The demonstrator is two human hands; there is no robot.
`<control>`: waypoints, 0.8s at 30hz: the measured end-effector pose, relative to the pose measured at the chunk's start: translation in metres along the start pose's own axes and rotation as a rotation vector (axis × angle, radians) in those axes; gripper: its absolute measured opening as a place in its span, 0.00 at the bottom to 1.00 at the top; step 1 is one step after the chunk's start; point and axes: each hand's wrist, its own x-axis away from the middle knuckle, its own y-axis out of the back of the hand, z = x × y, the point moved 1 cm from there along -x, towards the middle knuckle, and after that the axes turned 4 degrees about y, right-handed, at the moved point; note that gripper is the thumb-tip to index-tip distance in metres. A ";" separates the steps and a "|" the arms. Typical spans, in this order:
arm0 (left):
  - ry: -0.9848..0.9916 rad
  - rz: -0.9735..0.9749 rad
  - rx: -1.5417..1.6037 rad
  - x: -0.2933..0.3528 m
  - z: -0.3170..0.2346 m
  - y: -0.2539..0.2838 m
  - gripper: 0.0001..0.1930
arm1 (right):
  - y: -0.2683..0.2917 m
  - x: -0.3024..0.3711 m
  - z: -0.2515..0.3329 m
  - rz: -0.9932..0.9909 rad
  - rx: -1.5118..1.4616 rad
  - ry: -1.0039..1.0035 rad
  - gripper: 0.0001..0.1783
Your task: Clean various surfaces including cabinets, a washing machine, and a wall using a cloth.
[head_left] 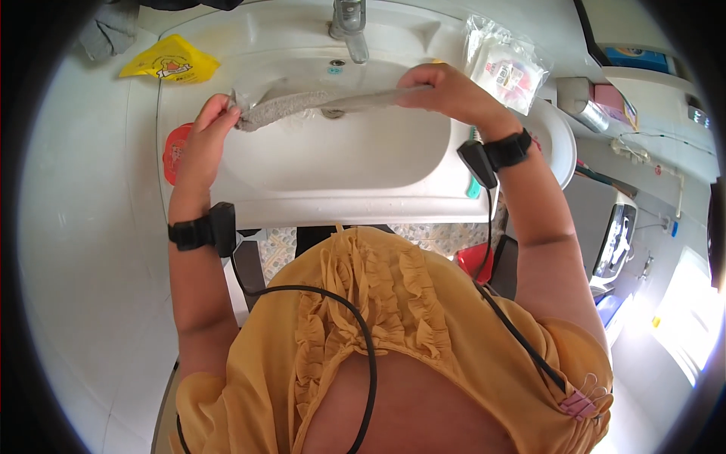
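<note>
A grey, damp-looking cloth (283, 110) is stretched across the white sink (333, 163), bunched and rough in texture at its left part and thinner toward the right. My left hand (206, 140) pinches its left end between thumb and fingers, over the left rim of the basin. At the other end, my right hand (454, 92) is closed on the cloth above the basin's right side. The cloth hangs in the air, partly hiding the drain (332, 114). Behind it stands the chrome faucet (352, 30).
A yellow packet (172, 60) lies on the sink's back left corner, and a red dish (175, 151) sits at its left edge. Clear plastic packaging (508, 68) rests at the back right. A green-handled brush (474, 185) lies on the right rim, beside a white basin (558, 140).
</note>
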 end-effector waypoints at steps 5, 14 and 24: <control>0.128 0.255 -0.201 0.018 0.012 -0.006 0.09 | -0.013 0.010 -0.036 0.116 0.340 0.112 0.15; -0.155 0.002 -0.833 0.003 0.132 -0.091 0.09 | -0.111 -0.058 -0.148 0.200 0.852 0.417 0.12; -0.095 0.106 -0.076 0.008 0.090 -0.144 0.22 | -0.082 -0.043 -0.010 0.109 -1.028 0.021 0.19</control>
